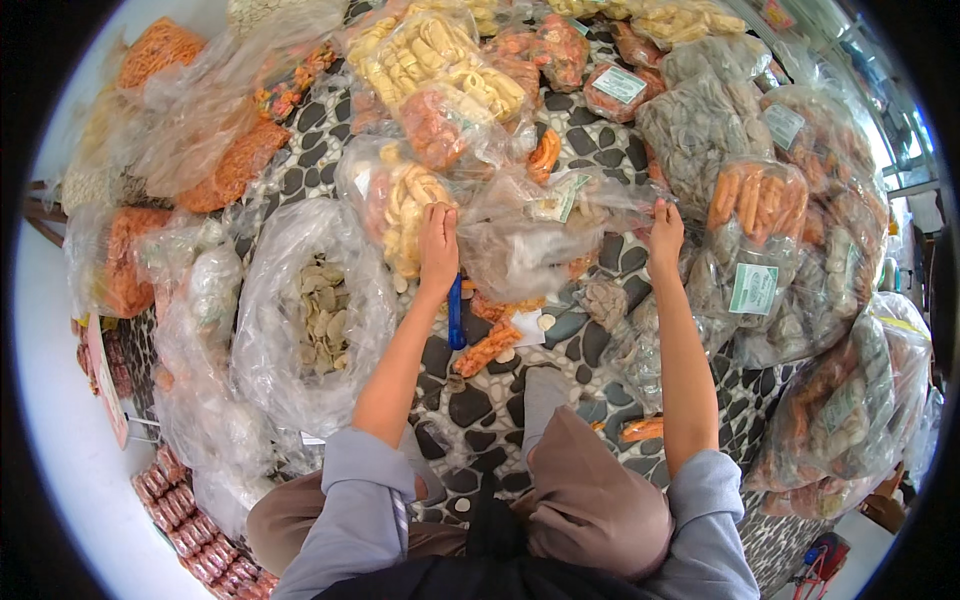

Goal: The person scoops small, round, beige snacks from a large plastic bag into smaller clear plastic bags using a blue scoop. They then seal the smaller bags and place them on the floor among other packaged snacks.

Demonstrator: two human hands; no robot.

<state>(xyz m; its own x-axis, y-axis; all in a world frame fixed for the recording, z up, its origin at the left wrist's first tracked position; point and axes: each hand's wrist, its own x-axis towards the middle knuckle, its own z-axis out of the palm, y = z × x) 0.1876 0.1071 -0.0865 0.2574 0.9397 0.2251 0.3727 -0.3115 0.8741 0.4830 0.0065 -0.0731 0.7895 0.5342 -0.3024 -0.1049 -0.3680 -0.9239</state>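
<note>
My left hand [439,251] and my right hand [665,238] are raised in front of me, fingers closed on opposite ends of a clear plastic bag [517,251]. The bag stretches between them and is partly blurred, so its contents are hard to tell. A label [562,199] with green print shows at its upper part. Close beside my left hand lies a bag of pale yellow snacks [409,195]. Below that hand, a blue stick-like tool [455,315] rests on the floor. Orange snack pieces [487,349] and a white paper slip [529,328] lie under the bag.
A wide open plastic bag of thin chips [324,315] stands at left. Filled bags crowd the right, one with orange sticks and a label [753,289]. More yellow snack bags [420,49] lie ahead. Rows of small packets [187,525] sit lower left on the pebble-patterned floor [472,405].
</note>
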